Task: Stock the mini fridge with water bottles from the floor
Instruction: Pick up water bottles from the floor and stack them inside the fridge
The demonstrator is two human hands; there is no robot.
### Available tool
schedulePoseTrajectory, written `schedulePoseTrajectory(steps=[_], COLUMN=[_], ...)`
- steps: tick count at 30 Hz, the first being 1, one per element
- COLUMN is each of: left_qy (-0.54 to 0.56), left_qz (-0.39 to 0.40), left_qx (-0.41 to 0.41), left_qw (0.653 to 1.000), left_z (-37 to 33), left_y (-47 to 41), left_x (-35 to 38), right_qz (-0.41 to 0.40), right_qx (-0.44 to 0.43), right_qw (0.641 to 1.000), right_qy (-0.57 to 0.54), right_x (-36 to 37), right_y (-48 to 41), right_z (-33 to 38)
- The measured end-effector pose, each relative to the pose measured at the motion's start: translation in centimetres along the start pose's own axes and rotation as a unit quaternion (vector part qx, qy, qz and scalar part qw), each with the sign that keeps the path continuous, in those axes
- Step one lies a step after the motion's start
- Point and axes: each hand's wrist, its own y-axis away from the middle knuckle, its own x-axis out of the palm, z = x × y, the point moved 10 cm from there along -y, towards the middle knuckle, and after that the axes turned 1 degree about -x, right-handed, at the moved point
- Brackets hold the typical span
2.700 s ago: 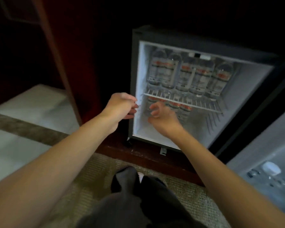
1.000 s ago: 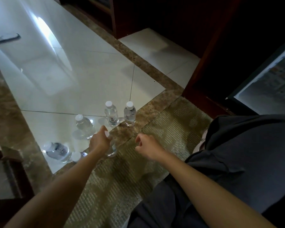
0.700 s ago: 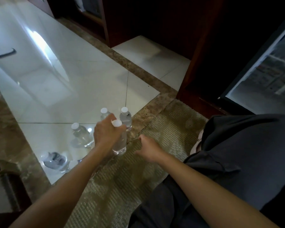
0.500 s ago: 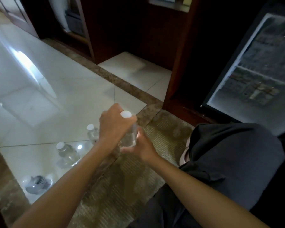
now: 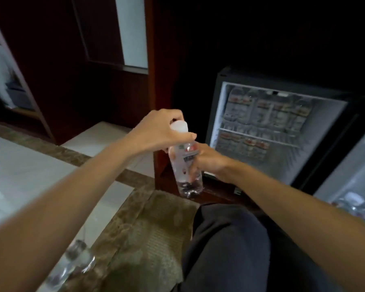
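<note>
My left hand [image 5: 158,131] grips the water bottle [image 5: 184,165] at its cap, my right hand [image 5: 207,160] wraps its body, mid-air before the open mini fridge [image 5: 217,106]. Best keep it upright, aim for the lower shelf [image 5: 259,139] gap.

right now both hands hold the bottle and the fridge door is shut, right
No: the fridge door is open, as the head view shows, with the white inside of the fridge in plain sight. The left hand and right hand do both hold the bottle.
</note>
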Motion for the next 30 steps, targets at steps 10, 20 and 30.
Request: schedulePoseTrajectory(steps=[10,20,30], left_qy=[0.039,0.048,0.078], left_qz=[-0.071,0.008,0.223], left_qx=[-0.029,-0.039,-0.033], left_qw=[0.996,0.998,0.971], left_z=[-6.1,-5.6,0.5], left_y=[-9.5,-17.1,-22.6], left_x=[9.4,21.3,36.8], right_qz=[-0.078,-0.306,-0.365], right_qx=[0.018,0.083,0.198], right_qw=[0.994,0.948,0.908], right_qy=[-0.079,0.003,-0.063], right_x=[-11.1,-19.7,-25.2], right_y=[1.9,-0.2,-4.1], right_z=[-6.7,-16.9,-31.2])
